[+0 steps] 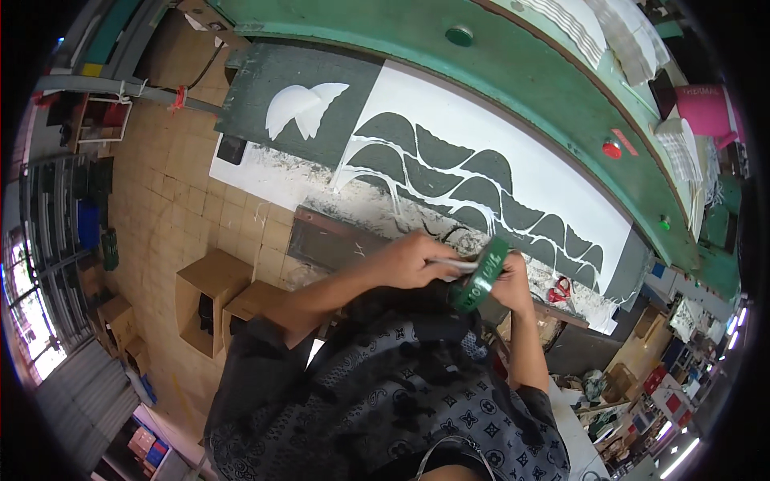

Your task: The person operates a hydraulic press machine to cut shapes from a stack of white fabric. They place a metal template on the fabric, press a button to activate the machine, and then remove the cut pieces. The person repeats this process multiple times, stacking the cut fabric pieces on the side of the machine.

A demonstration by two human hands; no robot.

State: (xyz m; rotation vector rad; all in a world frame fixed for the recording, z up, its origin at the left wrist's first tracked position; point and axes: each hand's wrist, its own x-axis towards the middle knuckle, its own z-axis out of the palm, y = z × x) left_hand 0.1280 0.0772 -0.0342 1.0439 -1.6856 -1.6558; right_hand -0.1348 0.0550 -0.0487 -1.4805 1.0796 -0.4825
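Left hand (417,260): pinched a thin pale flat piece (455,263).
Right hand (513,282): fingers curled; grip could not be told.
Glossy green flat strip (483,276): stood between them, before the right fingers; seemed light, bendy, slippery, best gripped by its edges.

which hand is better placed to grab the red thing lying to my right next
Probably the right hand: it is much nearer the red thing, while the left hand is farther left, beyond the green strip.
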